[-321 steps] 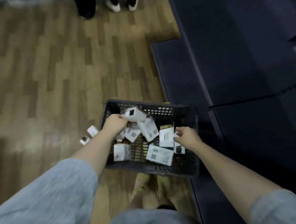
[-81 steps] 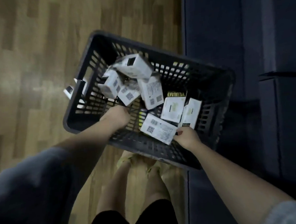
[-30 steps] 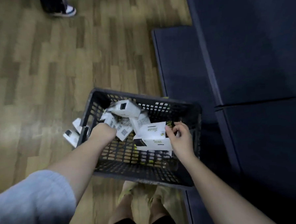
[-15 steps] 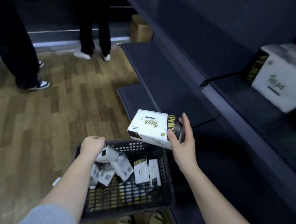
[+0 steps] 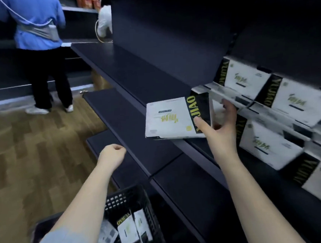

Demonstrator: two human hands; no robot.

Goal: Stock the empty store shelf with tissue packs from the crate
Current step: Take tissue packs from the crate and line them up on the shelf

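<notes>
Dark shelf unit (image 5: 134,70) fills the right side, its boards mostly bare toward the left end; stocked tissue packs (image 5: 289,103) are stacked in rows at the right end. The view has swung up from the crate since a second ago, and the pack lifted out then is now at shelf height, so this is the placing step, with more to go since packs remain below. Black crate (image 5: 130,202) sits low on the wood floor (image 5: 27,156) at the shelf foot, several packs inside. Another person (image 5: 40,44) stands far left. Right hand (image 5: 221,129) pinches the carried tissue pack (image 5: 174,118) at its black end, thumb on top, fingers spread behind, just left of the stocked rows above the board's front edge. The pack is white, flat and rectangular, with a black band and yellow lettering. Left hand (image 5: 112,156) hangs in a loose fist, holding nothing.
</notes>
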